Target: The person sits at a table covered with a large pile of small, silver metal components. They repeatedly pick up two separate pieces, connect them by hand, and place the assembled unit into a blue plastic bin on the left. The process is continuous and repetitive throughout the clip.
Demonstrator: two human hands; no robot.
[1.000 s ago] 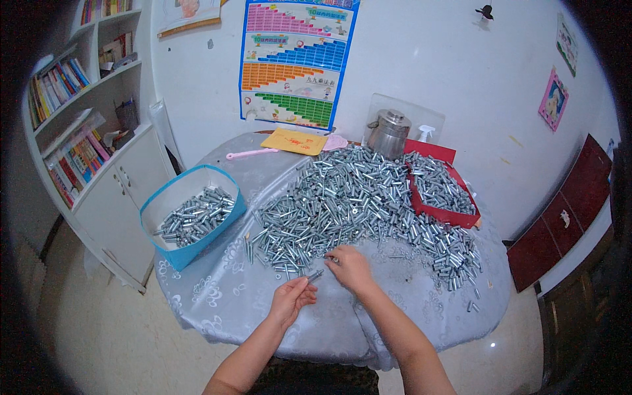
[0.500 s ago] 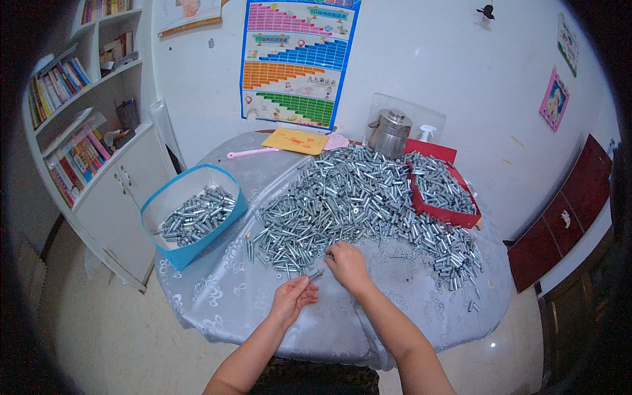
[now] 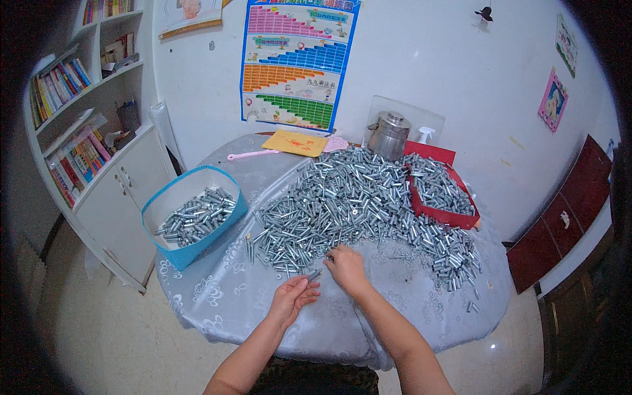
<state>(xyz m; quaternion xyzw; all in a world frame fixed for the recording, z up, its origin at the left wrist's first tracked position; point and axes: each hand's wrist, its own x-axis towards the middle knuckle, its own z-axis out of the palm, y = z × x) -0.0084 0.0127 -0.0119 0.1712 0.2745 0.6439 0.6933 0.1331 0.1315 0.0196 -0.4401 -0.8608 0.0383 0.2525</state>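
Between thumb and fingers, my left hand [image 3: 291, 297] grips a silvery expansion bolt [image 3: 314, 276], its tip slanting up to the right. My right hand [image 3: 346, 268] is closed in a pinch just beyond it, at the near edge of the heap; the fingers hide whatever is in them. A broad heap of metal expansion bolts and sleeves [image 3: 349, 197] spreads over the table. To the left stands a blue fabric-sided bin [image 3: 197, 246], white inside, partly filled with similar bolts. At the right, a red box [image 3: 442, 215] is heaped with metal sleeves.
A grey patterned cloth covers the round table [image 3: 263, 329]. Along its back lie a yellow envelope [image 3: 295, 143] and a pink fly swatter [image 3: 253, 154]. A steel canister [image 3: 389, 137] and a white spray bottle [image 3: 426, 133] stand behind the heap. Bookshelves [image 3: 92, 131] rise at the left.
Both hands stay nearly in place. My right hand has shifted very slightly downward; the bolt remains in my left hand.
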